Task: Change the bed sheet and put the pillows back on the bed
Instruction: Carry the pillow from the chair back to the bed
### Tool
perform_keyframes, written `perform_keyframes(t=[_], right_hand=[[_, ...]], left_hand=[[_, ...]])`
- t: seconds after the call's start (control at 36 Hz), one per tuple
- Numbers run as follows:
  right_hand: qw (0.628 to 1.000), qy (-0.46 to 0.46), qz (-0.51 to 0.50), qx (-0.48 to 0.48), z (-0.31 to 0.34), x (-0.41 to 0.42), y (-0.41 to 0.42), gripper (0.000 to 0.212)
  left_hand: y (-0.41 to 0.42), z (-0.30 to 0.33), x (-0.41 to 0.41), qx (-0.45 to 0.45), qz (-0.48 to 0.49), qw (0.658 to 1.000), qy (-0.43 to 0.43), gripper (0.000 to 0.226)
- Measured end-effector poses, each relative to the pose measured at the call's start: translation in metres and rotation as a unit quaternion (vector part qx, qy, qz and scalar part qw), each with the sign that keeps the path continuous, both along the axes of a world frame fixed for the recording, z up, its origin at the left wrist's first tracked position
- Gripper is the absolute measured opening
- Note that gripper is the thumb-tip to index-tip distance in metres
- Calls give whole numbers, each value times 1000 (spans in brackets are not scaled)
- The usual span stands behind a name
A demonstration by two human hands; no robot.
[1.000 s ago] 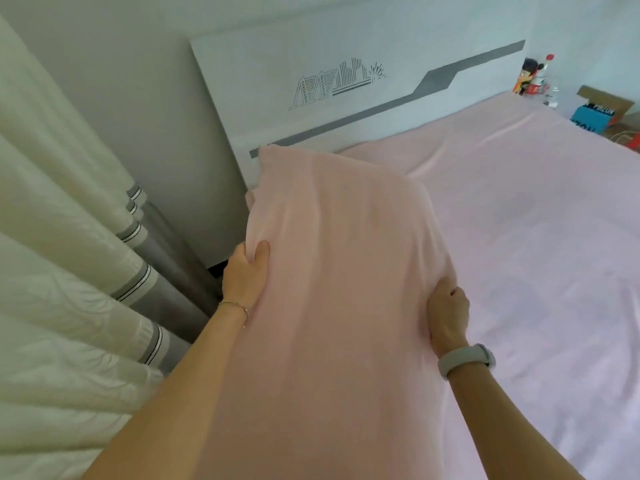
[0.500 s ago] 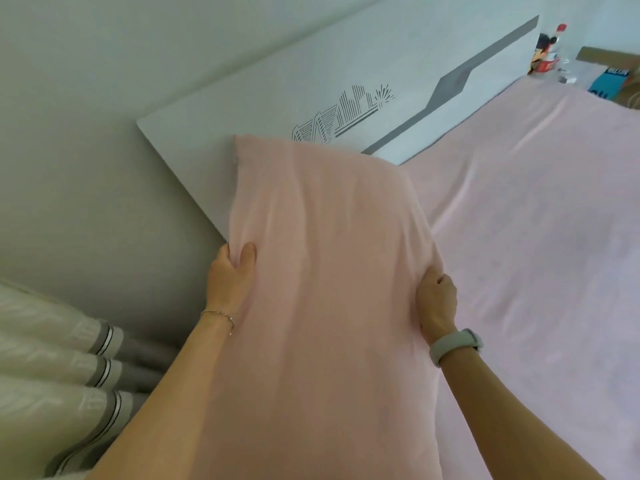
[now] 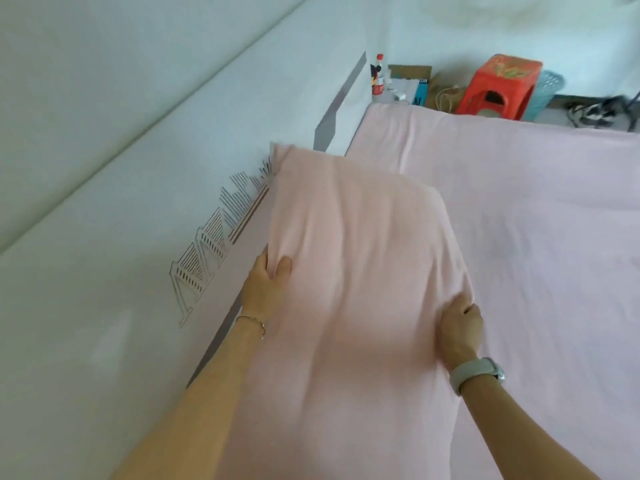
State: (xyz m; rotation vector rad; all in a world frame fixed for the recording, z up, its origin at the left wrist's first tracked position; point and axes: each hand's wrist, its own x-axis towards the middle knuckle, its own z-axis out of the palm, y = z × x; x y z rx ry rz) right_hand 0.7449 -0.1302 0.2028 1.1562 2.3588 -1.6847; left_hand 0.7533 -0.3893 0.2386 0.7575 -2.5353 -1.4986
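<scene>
Pillow (image 3: pixel 360 271) in its pink case looks soft and light, sagging between the left hand (image 3: pixel 265 289) and right hand (image 3: pixel 459 329) gripping its long edges, beside the headboard (image 3: pixel 121 271), over the pink sheet (image 3: pixel 536 237).

Bed (image 3: pixel 540 258) filling the right and lower part of the frame, covered by a smooth pink sheet (image 3: pixel 519 202) with faint creases toward the upper middle. White headboard (image 3: pixel 145 209) running diagonally along the left side, marked with a grey stripe and a line drawing. Pink pillow (image 3: pixel 356 271) lying at the centre, against the headboard, lengthwise over the sheet.
</scene>
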Motion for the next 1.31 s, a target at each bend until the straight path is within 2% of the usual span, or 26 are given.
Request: perform_keyframes(t=[0.11, 0.22, 0.28, 0.36, 0.42, 0.5, 0.53, 0.61, 0.69, 0.75, 0.83, 0.92, 1.0, 1.14, 1.19, 1.31], right_hand=[[999, 17, -43, 11, -9, -64, -19, 48], [997, 44, -56, 17, -23, -131, -30, 42], [997, 56, -51, 25, -31, -166, -31, 30], [996, 84, -18, 36, -43, -212, -35, 22], [994, 97, 2, 45, -54, -235, -38, 30], [993, 104, 24, 48, -76, -263, -35, 37], [994, 95, 35, 48, -85, -269, -33, 42], [992, 50, 110, 36, -114, -279, -25, 63], [979, -39, 190, 63, -144, -271, -26, 71], [974, -92, 197, 57, -166, -266, -26, 72], [974, -125, 185, 23, -184, -264, -25, 72], [975, -130, 179, 10, -190, -269, -21, 74], [984, -92, 154, 21, -184, -271, -20, 75], [987, 54, 122, 90, -157, -273, -30, 64], [986, 98, 99, 93, -146, -273, -30, 61], [982, 142, 73, 102, -133, -281, -25, 60]], left_hand=[[-20, -8, -93, -10, -72, 997, -2, 37], [-38, -26, -184, -6, -110, 994, 4, 66], [-41, -36, -220, -1, -121, 993, 5, 70], [-40, -52, -265, 39, -117, 992, 19, 44], [-41, -64, -295, 80, -108, 991, 28, 43], [-41, -85, -332, 82, -127, 988, 33, 15], [-39, -92, -340, 82, -136, 987, 32, 20], [-31, -123, -361, 53, -178, 983, 1, 60], [-25, -161, -350, -27, -224, 970, -90, 75], [-23, -185, -338, -86, -204, 968, -122, 88], [-22, -201, -332, -102, -144, 974, -144, 90], [-20, -203, -342, -81, -134, 975, -155, 88], [-13, -194, -350, -45, -123, 985, -114, 85], [2, -168, -347, -40, -114, 993, 0, 84], [4, -157, -349, -47, -102, 993, 39, 75], [4, -144, -358, -31, -88, 994, 52, 64]])
